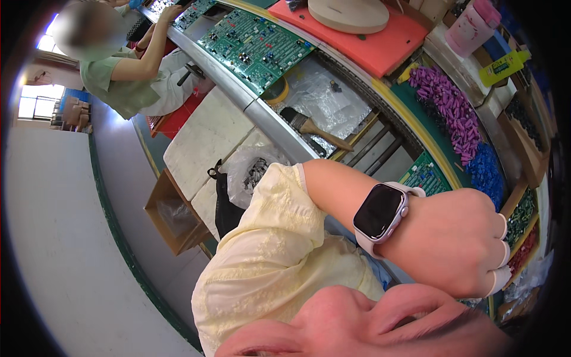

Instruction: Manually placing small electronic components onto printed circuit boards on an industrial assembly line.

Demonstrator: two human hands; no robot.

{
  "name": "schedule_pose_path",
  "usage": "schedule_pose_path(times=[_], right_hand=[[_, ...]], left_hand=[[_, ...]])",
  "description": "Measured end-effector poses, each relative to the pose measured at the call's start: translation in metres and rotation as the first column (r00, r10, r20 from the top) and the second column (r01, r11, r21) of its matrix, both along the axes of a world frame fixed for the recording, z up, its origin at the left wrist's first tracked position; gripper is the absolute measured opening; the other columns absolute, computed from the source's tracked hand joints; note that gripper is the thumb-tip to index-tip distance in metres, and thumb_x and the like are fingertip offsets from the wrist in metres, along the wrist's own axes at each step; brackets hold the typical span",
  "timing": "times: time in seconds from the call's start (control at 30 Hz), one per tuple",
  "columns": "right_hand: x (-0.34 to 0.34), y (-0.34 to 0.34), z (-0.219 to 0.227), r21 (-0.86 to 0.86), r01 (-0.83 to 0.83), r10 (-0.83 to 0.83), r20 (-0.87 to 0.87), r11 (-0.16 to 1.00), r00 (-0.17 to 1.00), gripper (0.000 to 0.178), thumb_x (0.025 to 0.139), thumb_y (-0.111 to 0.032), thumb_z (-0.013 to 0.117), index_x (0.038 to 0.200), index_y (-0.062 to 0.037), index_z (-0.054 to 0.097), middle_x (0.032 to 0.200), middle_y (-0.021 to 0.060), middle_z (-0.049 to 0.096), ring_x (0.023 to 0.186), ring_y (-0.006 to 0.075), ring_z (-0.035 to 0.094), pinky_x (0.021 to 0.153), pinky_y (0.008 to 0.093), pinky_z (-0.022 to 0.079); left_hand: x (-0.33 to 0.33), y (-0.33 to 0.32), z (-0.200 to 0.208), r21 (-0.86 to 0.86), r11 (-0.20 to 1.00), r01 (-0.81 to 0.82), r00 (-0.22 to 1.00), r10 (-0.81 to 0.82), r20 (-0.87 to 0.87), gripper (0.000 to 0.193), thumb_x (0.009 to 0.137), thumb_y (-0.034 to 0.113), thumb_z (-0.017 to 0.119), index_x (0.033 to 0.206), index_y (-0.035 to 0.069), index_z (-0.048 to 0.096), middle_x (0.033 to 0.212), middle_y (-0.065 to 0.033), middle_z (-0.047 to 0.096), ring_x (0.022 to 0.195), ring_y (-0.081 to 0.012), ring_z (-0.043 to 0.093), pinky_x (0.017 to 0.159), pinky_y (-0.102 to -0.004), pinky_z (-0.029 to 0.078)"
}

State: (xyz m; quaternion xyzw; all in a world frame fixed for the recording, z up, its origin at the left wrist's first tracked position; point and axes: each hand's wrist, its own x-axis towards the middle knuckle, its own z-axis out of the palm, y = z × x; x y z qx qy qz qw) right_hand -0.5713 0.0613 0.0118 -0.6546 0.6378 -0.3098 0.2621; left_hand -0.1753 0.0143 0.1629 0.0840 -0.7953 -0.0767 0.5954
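Observation:
My left hand (458, 241) reaches across to the right, its back turned up. White covers (499, 279) show on several bent fingers. The fingers curl down and away; their tips and whatever they may hold are hidden. A watch (379, 212) with a dark screen and pale strap is on this wrist, below a pale yellow sleeve (262, 238). Nearest the hand are a bin of small green parts (521, 215), a bin of red parts (523, 251), and a green circuit board (427, 175) partly covered by the wrist. My right hand is out of view.
Along the line lie populated circuit boards (256, 47), a brush (321, 132) and a tape roll (277, 92). Purple parts (446, 107) and blue parts (485, 169) lie beyond. A pink bottle (473, 28) stands at far right. A co-worker (128, 83) sits at far left.

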Motion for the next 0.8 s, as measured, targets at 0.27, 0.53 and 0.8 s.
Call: schedule_pose_path(times=[0.27,0.53,0.8], right_hand=[[0.028,0.016,0.042,0.077,-0.059,0.053,0.073,0.995,0.996,0.029,0.084,-0.008,0.054,0.112,0.0002,0.055,0.109,0.0122,0.057,0.096,0.0229,0.057,0.087,0.0328,0.044],[0.046,0.086,0.08,0.159,-0.024,0.002,0.136,0.987,0.991,0.03,0.084,-0.007,0.053,0.112,0.0002,0.054,0.11,0.0119,0.057,0.096,0.0228,0.057,0.087,0.0327,0.044],[0.11,0.028,0.043,0.01,-0.192,0.185,0.211,0.981,0.96,0.036,0.082,-0.009,0.06,0.116,-0.0002,0.053,0.11,0.0101,0.059,0.104,0.0195,0.054,0.093,0.0304,0.04]], left_hand=[[0.008,0.002,0.004,0.065,0.997,-0.041,0.998,0.044,-0.046,0.017,0.06,0.02,0.06,0.057,0.005,0.053,0.051,-0.0027,0.047,0.048,-0.0203,0.051,0.038,-0.0316,0.036],[0.019,0.008,-0.012,0.098,0.995,-0.032,0.997,0.026,0.067,0.02,0.067,0.025,0.063,0.067,0.006,0.057,0.057,-0.0044,0.052,0.054,-0.0237,0.054,0.046,-0.0341,0.042],[0.049,0.022,-0.079,0.365,0.777,-0.512,0.723,0.161,0.671,0.036,0.073,0.016,0.071,0.107,0.008,0.062,0.089,-0.0112,0.064,0.075,-0.022,0.061,0.066,-0.0297,0.048]])
